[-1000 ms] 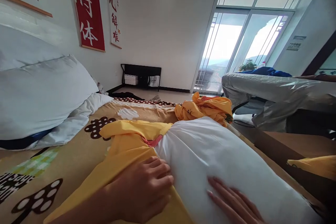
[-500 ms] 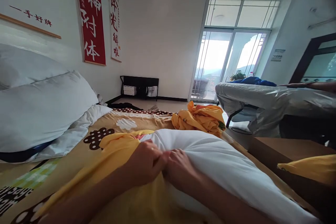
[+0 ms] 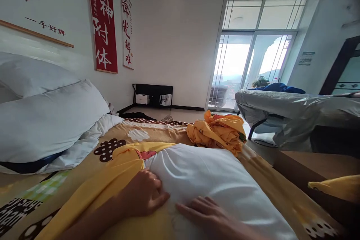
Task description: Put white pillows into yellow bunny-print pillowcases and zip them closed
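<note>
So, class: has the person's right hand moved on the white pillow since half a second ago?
Yes. The right hand has slid back toward the person along the white pillow, away from the left hand.

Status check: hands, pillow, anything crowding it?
Left hand gripping yellow cover edge. Right hand flat on white pillow. Crumpled yellow cloth lies just beyond.

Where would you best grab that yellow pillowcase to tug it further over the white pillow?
Probably at the yellow pillowcase's open edge, where it bunches against the white pillow. Come from the near end and pinch the loose folds there, where the left hand already grips; the right hand lies flat on the pillow.
</note>
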`<action>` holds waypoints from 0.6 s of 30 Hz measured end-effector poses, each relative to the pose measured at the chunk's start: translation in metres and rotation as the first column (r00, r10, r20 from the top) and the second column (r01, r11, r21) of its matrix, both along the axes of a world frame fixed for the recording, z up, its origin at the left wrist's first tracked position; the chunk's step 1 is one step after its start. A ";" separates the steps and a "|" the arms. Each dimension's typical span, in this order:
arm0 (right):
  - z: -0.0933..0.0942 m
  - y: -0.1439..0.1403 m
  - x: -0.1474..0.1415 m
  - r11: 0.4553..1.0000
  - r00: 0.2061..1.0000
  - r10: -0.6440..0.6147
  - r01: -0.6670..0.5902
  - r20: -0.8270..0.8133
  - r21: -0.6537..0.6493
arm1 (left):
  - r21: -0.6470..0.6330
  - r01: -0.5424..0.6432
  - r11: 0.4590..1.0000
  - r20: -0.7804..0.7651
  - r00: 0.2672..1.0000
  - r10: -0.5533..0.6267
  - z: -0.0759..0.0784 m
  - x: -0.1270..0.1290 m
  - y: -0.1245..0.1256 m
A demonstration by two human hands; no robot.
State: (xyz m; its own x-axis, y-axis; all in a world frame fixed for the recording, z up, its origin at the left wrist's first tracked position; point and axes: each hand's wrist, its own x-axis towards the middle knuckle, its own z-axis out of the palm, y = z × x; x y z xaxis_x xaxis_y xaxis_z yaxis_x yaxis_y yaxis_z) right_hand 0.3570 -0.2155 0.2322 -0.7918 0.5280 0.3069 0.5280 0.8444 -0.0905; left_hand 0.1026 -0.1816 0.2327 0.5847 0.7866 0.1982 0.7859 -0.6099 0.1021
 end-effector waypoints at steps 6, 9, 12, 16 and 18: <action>-0.019 0.018 0.025 0.938 0.941 -0.339 0.337 -0.003 -0.081 | 0.075 0.065 0.995 0.007 0.998 -0.066 -0.005 0.007 -0.014; -0.059 0.025 0.007 0.947 0.945 -0.309 0.297 -0.108 -0.120 | 0.138 0.089 0.987 -0.009 0.996 -0.088 -0.013 0.016 -0.020; -0.053 0.024 -0.021 0.951 0.947 -0.302 0.290 -0.112 -0.110 | 0.191 0.112 0.975 0.061 0.990 -0.126 -0.013 0.030 -0.024; -0.014 0.026 -0.064 0.887 0.890 -0.455 0.456 0.040 -0.074 | 0.304 0.157 0.940 0.237 0.943 -0.234 0.002 0.053 -0.025; -0.014 0.026 -0.076 0.828 0.831 -0.552 0.556 0.065 -0.073 | 0.340 0.146 0.929 0.276 0.929 -0.246 0.006 0.056 -0.026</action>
